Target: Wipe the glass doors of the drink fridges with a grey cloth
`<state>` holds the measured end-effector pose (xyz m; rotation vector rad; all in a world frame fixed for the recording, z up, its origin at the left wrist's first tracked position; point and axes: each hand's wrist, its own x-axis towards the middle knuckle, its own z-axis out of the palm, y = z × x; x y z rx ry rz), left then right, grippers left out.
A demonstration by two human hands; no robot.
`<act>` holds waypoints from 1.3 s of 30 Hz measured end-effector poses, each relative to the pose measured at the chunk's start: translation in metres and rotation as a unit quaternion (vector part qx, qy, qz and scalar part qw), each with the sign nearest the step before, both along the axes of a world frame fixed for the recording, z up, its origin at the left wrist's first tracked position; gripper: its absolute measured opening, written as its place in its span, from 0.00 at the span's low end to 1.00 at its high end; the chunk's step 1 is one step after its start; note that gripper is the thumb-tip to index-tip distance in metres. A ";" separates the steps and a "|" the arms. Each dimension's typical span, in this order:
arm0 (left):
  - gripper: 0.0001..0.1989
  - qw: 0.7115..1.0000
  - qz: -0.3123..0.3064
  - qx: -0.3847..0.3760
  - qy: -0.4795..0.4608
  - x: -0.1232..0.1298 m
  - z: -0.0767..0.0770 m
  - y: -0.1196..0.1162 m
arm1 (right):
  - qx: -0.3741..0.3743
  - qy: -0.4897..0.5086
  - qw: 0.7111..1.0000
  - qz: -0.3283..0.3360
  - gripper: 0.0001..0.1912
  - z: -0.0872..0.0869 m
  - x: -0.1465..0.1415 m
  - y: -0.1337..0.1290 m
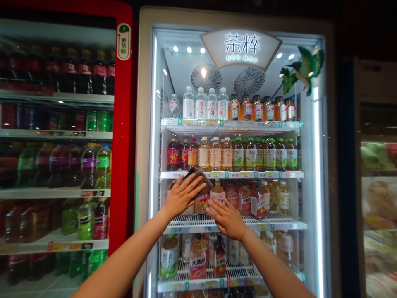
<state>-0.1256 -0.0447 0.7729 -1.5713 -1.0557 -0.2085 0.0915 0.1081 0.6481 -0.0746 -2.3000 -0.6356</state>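
Observation:
My left hand (182, 194) lies over a dark grey-brown cloth (203, 179), with its fingers stretched out and pressing the cloth flat on the glass door of a lit drinks fridge (143, 124). Part of the cloth sticks out above and to the right of those fingers. Lower and to the right, my right hand (228, 218) rests against the same glass with fingers apart and nothing visible in it. Behind the glass, between the two hands, stand a bottle with a red label (203, 203) and a pale-labelled bottle (217, 191).
Shelves of bottled drinks fill the fridge, under a fan-shaped lit sign (242, 49). A green bird sticker (305, 68) is at the upper right. To the left stands a red-framed drinks fridge (124, 124); another cabinet (380, 165) is at the right edge.

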 end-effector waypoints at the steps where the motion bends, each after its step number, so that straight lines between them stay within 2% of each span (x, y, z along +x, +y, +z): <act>1: 0.39 0.999 0.015 0.025 -0.043 -0.003 0.008 -0.001 | -0.008 -0.020 1.000 0.002 0.38 0.004 0.005 -0.002; 3: 0.39 0.983 0.042 0.097 -0.151 0.003 0.030 0.007 | -0.021 -0.054 0.998 0.008 0.39 0.013 0.017 -0.005; 5: 0.39 0.959 0.050 0.158 -0.232 0.024 0.051 0.024 | -0.033 -0.073 0.997 0.004 0.41 0.019 0.030 -0.005; 7: 0.40 0.957 0.041 0.160 -0.239 0.050 0.059 0.045 | -0.046 -0.079 0.996 -0.008 0.41 0.023 0.042 -0.001; 9: 0.42 0.975 0.025 0.119 -0.187 0.072 0.049 0.061 | -0.053 -0.080 0.995 -0.022 0.41 0.023 0.055 0.004; 11: 0.42 0.993 0.004 0.061 -0.105 0.080 0.023 0.067 | -0.055 -0.083 0.995 -0.032 0.41 0.020 0.069 0.010; 14: 0.38 0.999 -0.044 -0.012 0.026 0.065 -0.020 0.055 | -0.047 -0.096 0.994 -0.028 0.43 0.013 0.092 0.020; 16: 0.34 0.995 -0.067 -0.037 0.070 0.049 -0.030 0.042 | -0.036 -0.097 0.994 -0.022 0.44 0.010 0.107 0.027; 18: 0.36 0.998 -0.049 -0.026 0.027 0.043 -0.018 0.035 | -0.026 -0.086 0.996 -0.023 0.45 0.010 0.119 0.034; 20: 0.40 0.997 -0.019 0.029 -0.068 0.053 0.009 0.042 | -0.020 -0.068 0.997 -0.033 0.44 0.014 0.127 0.042; 23: 0.44 0.970 0.004 0.129 -0.205 0.093 0.047 0.074 | -0.018 -0.047 0.998 -0.049 0.43 0.021 0.132 0.052; 25: 0.45 0.967 -0.001 0.138 -0.215 0.120 0.052 0.095 | -0.014 -0.045 0.998 -0.048 0.43 0.024 0.134 0.057; 26: 0.45 0.972 -0.004 0.125 -0.198 0.129 0.047 0.102 | -0.011 -0.046 0.998 -0.045 0.43 0.023 0.135 0.058; 28: 0.44 0.988 -0.011 0.073 -0.132 0.136 0.026 0.105 | -0.007 -0.046 0.998 -0.039 0.43 0.021 0.138 0.060; 31: 0.41 0.999 -0.030 -0.014 -0.017 0.118 -0.010 0.085 | -0.006 -0.046 0.998 -0.036 0.43 0.014 0.148 0.062; 33: 0.38 0.998 -0.040 -0.041 0.018 0.100 -0.018 0.067 | -0.012 -0.048 0.998 -0.042 0.44 0.011 0.159 0.064; 34: 0.37 0.998 -0.036 -0.045 0.015 0.094 -0.015 0.060 | -0.014 -0.048 0.998 -0.047 0.45 0.010 0.166 0.065; 36: 0.37 0.999 -0.014 -0.018 -0.039 0.092 0.004 0.058 | -0.019 -0.048 0.997 -0.057 0.45 0.011 0.177 0.068; 39: 0.38 0.984 0.028 0.064 -0.163 0.120 0.038 0.082 | -0.031 -0.046 0.996 -0.065 0.44 0.015 0.188 0.073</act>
